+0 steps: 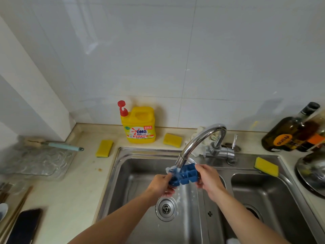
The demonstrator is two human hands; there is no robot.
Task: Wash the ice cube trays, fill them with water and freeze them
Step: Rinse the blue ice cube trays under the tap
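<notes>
- Beige counter (73,187), white tiled wall (175,59) across upper frame; steel double sink (140,155) lower centre.
- Yellow detergent bottle (139,126) stands at the wall, mid-frame.
- Blue ice cube tray (184,175), compartments up and foamy, sits centre under the faucet (195,143) spout.
- Left hand (161,186) pinches its left end; right hand (208,179) grips the right.

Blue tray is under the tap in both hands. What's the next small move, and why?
Probably slide the blue tray leftward under the faucet so the stream reaches its right-hand cells. The left hand and right hand grip its ends over the sink, and foam and splashing water show only at its left end.
</notes>
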